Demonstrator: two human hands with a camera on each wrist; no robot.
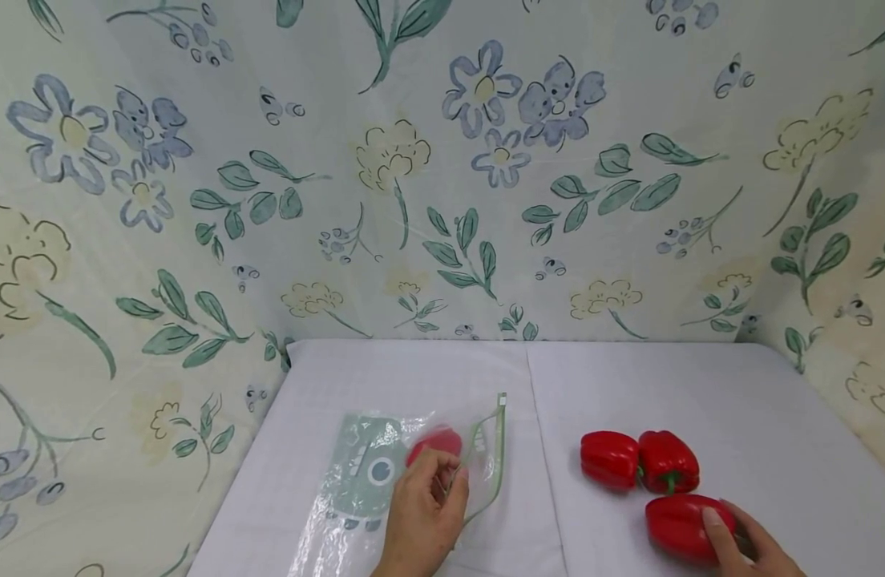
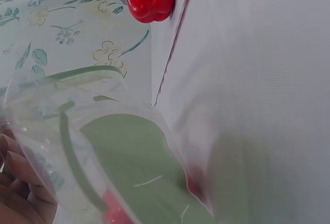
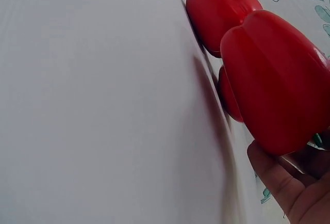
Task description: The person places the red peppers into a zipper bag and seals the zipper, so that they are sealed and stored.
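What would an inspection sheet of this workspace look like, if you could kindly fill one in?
Surface: white cloth, with a seam or crease line running through it.
Job's things: clear zip bag with green cartoon print, mouth gaping, red item showing through it; left rear bell pepper and right rear bell pepper, both red, side by side; front bell pepper, also red.
Clutter: nothing seen.
Left hand: pinches the zip bag near its mouth.
Right hand: grips the front bell pepper.
Cables: nothing seen.
Surroundings: floral fabric behind and at both sides.
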